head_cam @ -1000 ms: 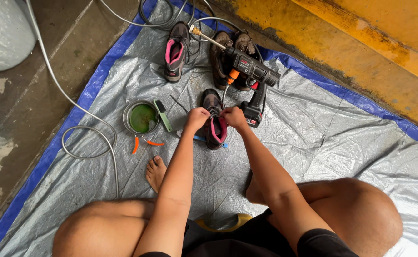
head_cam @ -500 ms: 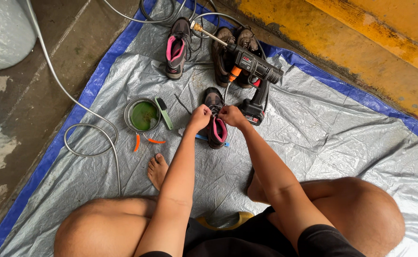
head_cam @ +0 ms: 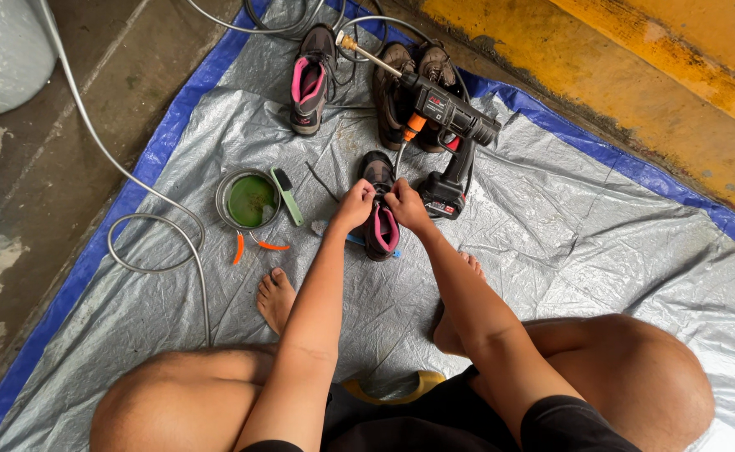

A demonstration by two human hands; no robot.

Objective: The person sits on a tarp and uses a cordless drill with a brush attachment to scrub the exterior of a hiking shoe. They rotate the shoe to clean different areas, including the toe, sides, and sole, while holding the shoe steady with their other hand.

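Shoe point(head_cam: 380, 219): middle covered by both hands; left hand point(head_cam: 352, 207), right hand point(head_cam: 406, 207). Blue tool point(head_cam: 352, 240) under shoe: mostly hidden, kind unclear. White container point(head_cam: 3, 50), far left of shoe: cut by frame edge. Hose point(head_cam: 133, 197): ends out of frame.

Dark pink-lined boot point(head_cam: 380, 219) lies on tarp, seemingly unlaced.
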